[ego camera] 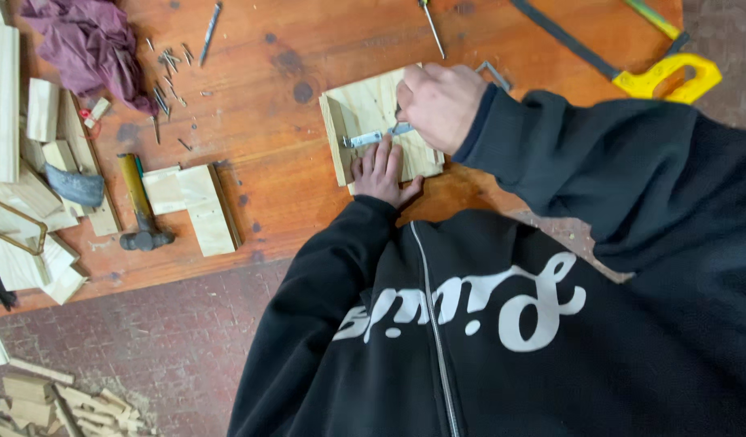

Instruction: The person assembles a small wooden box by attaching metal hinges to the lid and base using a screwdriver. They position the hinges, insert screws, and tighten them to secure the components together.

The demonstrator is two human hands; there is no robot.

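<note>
A small pale plywood board point(365, 105) lies on the orange-brown wooden table point(268, 146). My left hand point(381, 171) rests flat on the board's near edge, fingers spread on the wood. My right hand point(439, 101) is closed above the board's right part, and a slim grey metal piece point(373, 137) sticks out of it to the left, lying across the board. What the fist holds beyond this piece is hidden. Both arms are in black hoodie sleeves.
A hammer point(142, 212) and joined wooden blocks point(197, 206) lie left of the board. Loose nails point(167, 81) and a purple cloth point(90, 44) lie at the back left, wood offcuts point(33, 186) at the far left. A yellow-handled saw point(664, 77) sits at the back right. Wood scraps point(57, 403) litter the floor.
</note>
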